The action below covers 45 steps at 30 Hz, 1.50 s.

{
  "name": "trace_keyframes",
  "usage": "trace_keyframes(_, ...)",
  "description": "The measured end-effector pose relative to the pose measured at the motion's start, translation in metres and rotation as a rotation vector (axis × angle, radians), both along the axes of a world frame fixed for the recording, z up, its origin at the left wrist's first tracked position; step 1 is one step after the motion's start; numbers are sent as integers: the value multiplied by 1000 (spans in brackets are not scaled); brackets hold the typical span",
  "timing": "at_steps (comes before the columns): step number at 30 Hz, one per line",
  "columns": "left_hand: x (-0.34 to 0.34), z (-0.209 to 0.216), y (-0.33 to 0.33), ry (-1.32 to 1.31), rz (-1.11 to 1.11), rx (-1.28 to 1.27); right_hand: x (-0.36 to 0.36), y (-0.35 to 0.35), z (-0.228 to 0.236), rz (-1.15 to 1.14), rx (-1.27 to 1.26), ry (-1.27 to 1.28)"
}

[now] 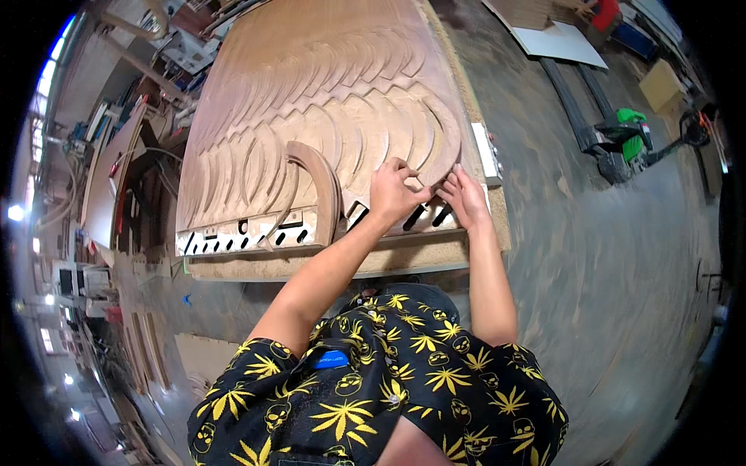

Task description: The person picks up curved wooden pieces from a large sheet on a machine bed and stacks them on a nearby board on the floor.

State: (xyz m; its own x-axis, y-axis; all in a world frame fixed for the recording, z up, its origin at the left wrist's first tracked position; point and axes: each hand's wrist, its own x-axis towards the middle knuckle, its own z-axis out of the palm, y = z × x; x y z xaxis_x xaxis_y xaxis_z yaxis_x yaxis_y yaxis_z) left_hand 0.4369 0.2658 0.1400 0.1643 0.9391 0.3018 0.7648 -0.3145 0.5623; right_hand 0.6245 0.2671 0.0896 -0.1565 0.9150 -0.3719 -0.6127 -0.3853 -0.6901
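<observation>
head view: a curved wood piece lies at the right end of the near row on the big board, and its rounded outer side is close to the board's right edge. the right hand has its fingers at the near end of this piece. the left hand is just beside it, with fingers bent and thumb close to them. i cannot tell if either hand is pinching the wood. the gap between the two hands is small.

left of the left hand, a stack of curved pieces reaches the front edge. more curved shapes sit close together in rows, with thin gaps between them. a white strip with dark slots runs along the front edge. the board rests on a tan table that sticks out in front. past its right edge, wide grey floor stretches out, and a green and black pallet jack stands well apart.
</observation>
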Motion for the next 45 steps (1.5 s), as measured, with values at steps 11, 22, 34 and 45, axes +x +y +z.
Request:
trace_keyframes(11, -38, -5, -15, -45, -104, 22, -43, 2, 17, -84, 234, 43)
trace_keyframes(22, -63, 13, -14, -261, 27, -6, -57, -2, 24, -10, 355, -448)
trace_keyframes(34, -102, 59, -9, -608, 349, -359, -131, -34, 47, 325, 382, -161)
trace_keyframes(45, -153, 53, -35, -73, 602, -478, -201, -45, 24, 466, 351, -334)
